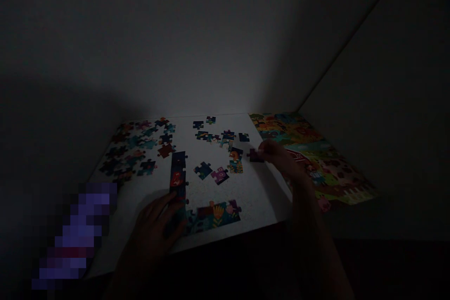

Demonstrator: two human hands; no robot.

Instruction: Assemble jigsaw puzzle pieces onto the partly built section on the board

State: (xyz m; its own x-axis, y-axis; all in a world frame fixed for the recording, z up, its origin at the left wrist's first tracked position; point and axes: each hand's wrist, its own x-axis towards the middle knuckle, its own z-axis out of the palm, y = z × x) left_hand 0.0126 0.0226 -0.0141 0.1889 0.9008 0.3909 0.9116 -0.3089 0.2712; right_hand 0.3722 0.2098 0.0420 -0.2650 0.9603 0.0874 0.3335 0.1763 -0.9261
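In dim light my right hand (pixel 276 153) pinches a dark purple puzzle piece (pixel 255 155) between thumb and fingertips, at the right side of the white board (pixel 211 194). My left hand (pixel 160 220) lies flat, fingers stretched out, over the lower left corner of a joined puzzle border. That border has an upright dark strip (pixel 178 168) and a bottom row (pixel 218 215) with a yellow plant shape. The hand hides part of the corner. Between them lie a dark blue piece (pixel 203 170) and a pink-purple piece (pixel 220 175). Several partly joined pieces (pixel 228 143) sit farther back.
A heap of loose puzzle pieces (pixel 128 150) covers the board's left side. To the right lies a colourful farm picture (pixel 316 164), partly under my right forearm. A plain wall (pixel 197 47) rises behind the board. A blurred purple patch (pixel 77 234) shows at lower left.
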